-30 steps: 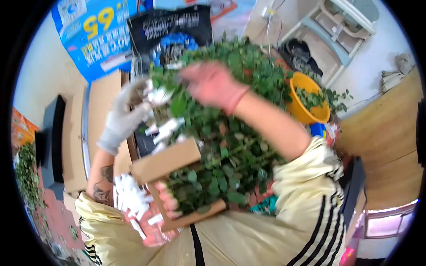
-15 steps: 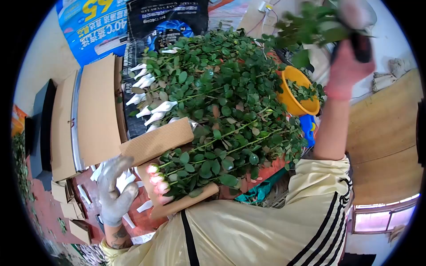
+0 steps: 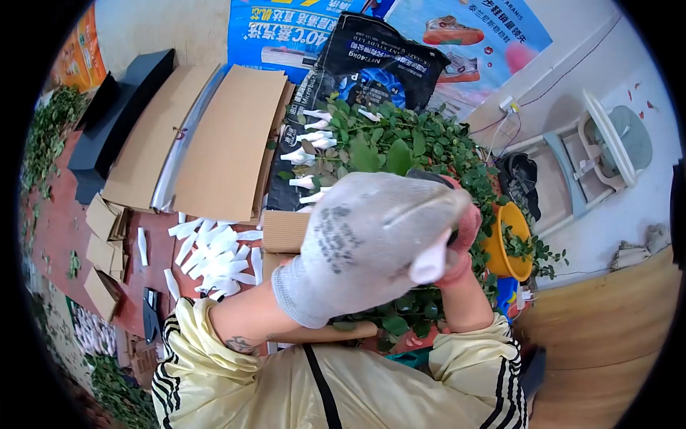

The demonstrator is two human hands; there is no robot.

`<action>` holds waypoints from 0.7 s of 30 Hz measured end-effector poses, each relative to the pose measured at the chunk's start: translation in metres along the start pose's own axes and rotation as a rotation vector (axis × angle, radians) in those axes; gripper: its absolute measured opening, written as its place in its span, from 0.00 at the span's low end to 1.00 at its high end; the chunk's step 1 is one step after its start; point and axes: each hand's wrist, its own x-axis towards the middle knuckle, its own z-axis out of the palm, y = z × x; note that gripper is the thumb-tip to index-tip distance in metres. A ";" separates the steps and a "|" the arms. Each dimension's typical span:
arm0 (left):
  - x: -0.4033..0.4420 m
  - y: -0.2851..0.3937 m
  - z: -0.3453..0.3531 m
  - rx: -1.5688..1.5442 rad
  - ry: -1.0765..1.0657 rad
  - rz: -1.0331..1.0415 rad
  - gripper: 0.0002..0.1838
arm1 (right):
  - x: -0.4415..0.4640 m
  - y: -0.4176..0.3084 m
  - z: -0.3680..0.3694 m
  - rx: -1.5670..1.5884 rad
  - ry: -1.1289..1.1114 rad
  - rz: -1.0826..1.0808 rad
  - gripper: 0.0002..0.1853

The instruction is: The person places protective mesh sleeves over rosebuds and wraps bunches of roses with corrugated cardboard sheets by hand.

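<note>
Gloved left hand [image 3: 379, 236] partly hides gloved right hand [image 3: 466, 232] beside a white tube [image 3: 429, 266]; either's grasp cannot be told; light pressure seems wise.

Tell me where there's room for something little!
Maybe the bare red patch between the folded cardboard pieces and the pile of white sleeves, with a loose sleeve in it and a black tool at its near end. The pile and leafy stems look crowded.

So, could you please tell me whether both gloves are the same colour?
No, the left hand wears pale grey, while the right hand wears pink.
</note>
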 end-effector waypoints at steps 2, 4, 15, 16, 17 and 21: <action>0.003 -0.001 0.009 -0.033 -0.030 0.023 0.21 | -0.010 0.010 0.004 0.050 0.018 0.030 0.32; 0.003 0.001 0.013 -0.002 0.026 0.026 0.21 | -0.011 0.006 0.001 0.071 0.001 0.050 0.31; -0.004 0.000 0.017 0.087 0.052 -0.012 0.18 | 0.011 -0.001 -0.009 0.243 -0.139 0.167 0.29; -0.005 -0.001 0.011 0.091 0.052 -0.013 0.18 | 0.020 -0.002 -0.013 0.272 -0.188 0.190 0.29; -0.008 -0.002 0.002 -0.038 0.017 0.020 0.16 | 0.032 -0.005 -0.022 0.307 -0.275 0.229 0.29; -0.016 -0.021 -0.020 -0.320 -0.047 0.137 0.20 | 0.045 -0.012 -0.055 0.130 -0.663 0.151 0.30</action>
